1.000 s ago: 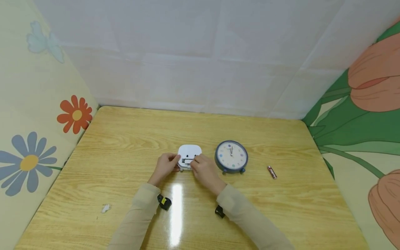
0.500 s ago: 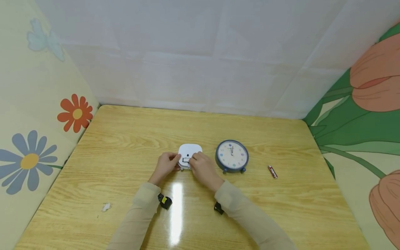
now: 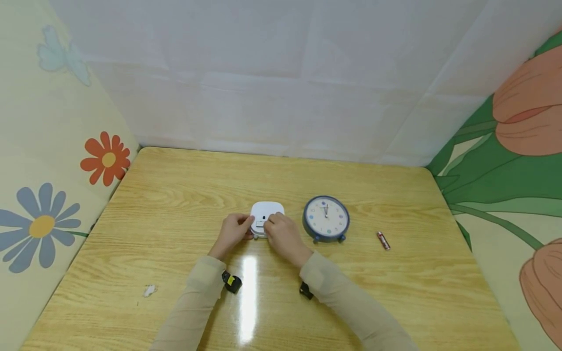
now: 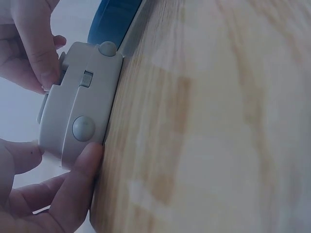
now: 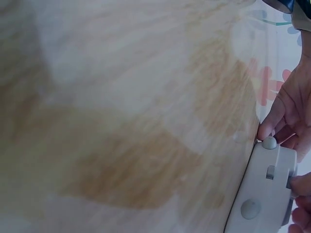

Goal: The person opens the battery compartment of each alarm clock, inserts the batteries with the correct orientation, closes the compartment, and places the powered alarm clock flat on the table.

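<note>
A white clock (image 3: 267, 207) lies face down on the table, its back up and its small round feet toward the person. My left hand (image 3: 232, 230) grips its left edge, thumb on top and fingers at the side, as the left wrist view shows. Over the battery compartment in the back, my right hand (image 3: 284, 236) has its fingers curled, and thumb and fingertips pinch a small white battery cover (image 3: 260, 224), partly hidden by them. The right wrist view shows the clock's underside (image 5: 262, 194) with a slot between two feet, and the right thumb at the compartment's edge.
Right of the white clock, a blue round alarm clock (image 3: 326, 218) rests face up. Farther right lies a red and silver battery (image 3: 383, 241). A whitish worn patch (image 3: 150, 290) marks the wooden table (image 3: 184, 190) at front left. Patterned and white sheets stand around it.
My right fingers have shifted slightly left over the compartment, and its dark opening, visible earlier, now shows as a covered outline. The left hand keeps its grip; both clocks and the battery stay put.
</note>
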A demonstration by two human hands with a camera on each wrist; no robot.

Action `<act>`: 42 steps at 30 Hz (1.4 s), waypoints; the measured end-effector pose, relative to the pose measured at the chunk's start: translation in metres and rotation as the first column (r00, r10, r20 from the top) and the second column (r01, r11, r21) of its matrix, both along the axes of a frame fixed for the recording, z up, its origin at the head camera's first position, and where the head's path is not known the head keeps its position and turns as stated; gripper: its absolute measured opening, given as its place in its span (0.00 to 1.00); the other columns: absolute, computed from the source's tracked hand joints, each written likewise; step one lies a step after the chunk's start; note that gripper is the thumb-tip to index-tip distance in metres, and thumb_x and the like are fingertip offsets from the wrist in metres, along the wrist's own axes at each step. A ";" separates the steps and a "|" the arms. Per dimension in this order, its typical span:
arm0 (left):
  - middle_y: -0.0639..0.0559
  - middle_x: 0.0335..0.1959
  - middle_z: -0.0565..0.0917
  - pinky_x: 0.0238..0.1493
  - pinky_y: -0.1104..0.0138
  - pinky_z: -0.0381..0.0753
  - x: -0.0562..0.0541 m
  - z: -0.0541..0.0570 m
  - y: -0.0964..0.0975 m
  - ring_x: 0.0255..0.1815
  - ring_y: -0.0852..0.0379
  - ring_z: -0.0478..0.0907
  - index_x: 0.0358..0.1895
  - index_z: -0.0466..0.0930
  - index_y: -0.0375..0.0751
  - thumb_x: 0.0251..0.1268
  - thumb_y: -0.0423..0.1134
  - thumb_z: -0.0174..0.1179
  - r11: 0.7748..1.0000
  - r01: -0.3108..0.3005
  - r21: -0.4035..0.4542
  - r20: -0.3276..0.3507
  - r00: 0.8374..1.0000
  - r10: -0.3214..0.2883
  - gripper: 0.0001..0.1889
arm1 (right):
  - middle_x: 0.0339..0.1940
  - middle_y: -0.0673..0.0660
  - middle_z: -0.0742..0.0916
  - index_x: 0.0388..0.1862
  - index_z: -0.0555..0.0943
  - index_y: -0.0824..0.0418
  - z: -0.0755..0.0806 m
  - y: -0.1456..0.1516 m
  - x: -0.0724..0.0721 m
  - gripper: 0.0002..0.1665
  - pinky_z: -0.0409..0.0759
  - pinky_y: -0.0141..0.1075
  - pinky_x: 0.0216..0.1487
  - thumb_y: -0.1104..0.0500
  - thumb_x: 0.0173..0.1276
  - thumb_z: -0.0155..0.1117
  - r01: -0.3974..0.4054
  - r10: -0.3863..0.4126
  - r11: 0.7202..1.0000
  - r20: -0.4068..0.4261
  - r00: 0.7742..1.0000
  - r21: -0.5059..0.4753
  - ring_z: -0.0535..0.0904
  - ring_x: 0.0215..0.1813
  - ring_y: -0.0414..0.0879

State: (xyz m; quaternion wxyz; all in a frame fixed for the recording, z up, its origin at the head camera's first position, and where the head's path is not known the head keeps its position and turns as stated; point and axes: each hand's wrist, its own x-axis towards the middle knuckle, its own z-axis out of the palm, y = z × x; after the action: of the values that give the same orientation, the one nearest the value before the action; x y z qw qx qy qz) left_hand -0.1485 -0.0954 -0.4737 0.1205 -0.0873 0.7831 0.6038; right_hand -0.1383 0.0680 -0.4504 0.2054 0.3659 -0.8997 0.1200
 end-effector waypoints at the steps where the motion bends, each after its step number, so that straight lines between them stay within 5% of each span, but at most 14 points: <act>1: 0.37 0.32 0.80 0.26 0.68 0.81 0.000 0.000 0.000 0.19 0.60 0.77 0.45 0.77 0.23 0.66 0.35 0.52 1.000 0.001 -0.002 -0.002 1.000 -0.001 0.14 | 0.23 0.52 0.79 0.21 0.81 0.60 0.000 0.000 0.000 0.04 0.72 0.30 0.28 0.65 0.54 0.63 0.000 0.000 1.000 0.002 1.000 -0.001 0.72 0.27 0.44; 20: 0.37 0.32 0.80 0.26 0.68 0.81 0.000 0.001 0.000 0.19 0.59 0.77 0.45 0.76 0.22 0.66 0.34 0.52 1.000 0.003 0.004 -0.002 1.000 -0.003 0.15 | 0.27 0.53 0.81 0.28 0.85 0.60 0.004 0.001 -0.001 0.06 0.76 0.31 0.35 0.68 0.54 0.62 -0.011 0.001 0.997 0.138 0.990 0.072 0.75 0.31 0.45; 30: 0.37 0.32 0.79 0.27 0.67 0.81 0.000 0.000 0.000 0.20 0.59 0.77 0.46 0.76 0.23 0.66 0.35 0.52 1.000 0.015 0.010 0.004 1.000 -0.015 0.15 | 0.31 0.55 0.79 0.32 0.83 0.64 0.004 0.007 -0.001 0.05 0.76 0.34 0.39 0.67 0.57 0.63 0.016 -0.007 0.999 0.227 0.974 -0.038 0.74 0.35 0.47; 34: 0.37 0.32 0.79 0.27 0.67 0.81 -0.001 -0.001 -0.001 0.20 0.59 0.77 0.46 0.76 0.23 0.66 0.35 0.52 1.000 0.024 0.001 0.001 1.000 -0.024 0.15 | 0.40 0.61 0.78 0.45 0.78 0.69 0.006 0.007 -0.004 0.20 0.75 0.38 0.45 0.59 0.56 0.67 0.181 -0.148 0.982 0.367 0.919 -0.058 0.72 0.43 0.52; 38: 0.38 0.32 0.79 0.28 0.67 0.81 -0.001 -0.002 -0.001 0.20 0.58 0.77 0.46 0.76 0.24 0.67 0.35 0.52 1.000 0.027 -0.006 0.001 1.000 -0.027 0.15 | 0.51 0.66 0.75 0.58 0.68 0.71 0.007 0.009 -0.008 0.39 0.72 0.44 0.53 0.49 0.54 0.70 0.342 -0.283 0.939 0.522 0.805 -0.019 0.71 0.52 0.56; 42: 0.38 0.32 0.79 0.28 0.67 0.81 -0.001 -0.003 -0.001 0.21 0.59 0.77 0.46 0.76 0.24 0.67 0.35 0.51 1.000 0.026 -0.003 -0.001 1.000 -0.026 0.15 | 0.52 0.68 0.75 0.62 0.64 0.70 0.004 0.011 -0.012 0.46 0.71 0.48 0.54 0.46 0.52 0.70 0.407 -0.303 0.913 0.630 0.715 -0.022 0.72 0.52 0.58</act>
State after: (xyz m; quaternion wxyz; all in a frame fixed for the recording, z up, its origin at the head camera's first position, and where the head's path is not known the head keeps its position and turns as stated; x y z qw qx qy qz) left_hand -0.1493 -0.0969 -0.4769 0.1278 -0.0772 0.7851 0.6012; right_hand -0.1502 0.0790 -0.4459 -0.0506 0.1091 -0.9576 0.2617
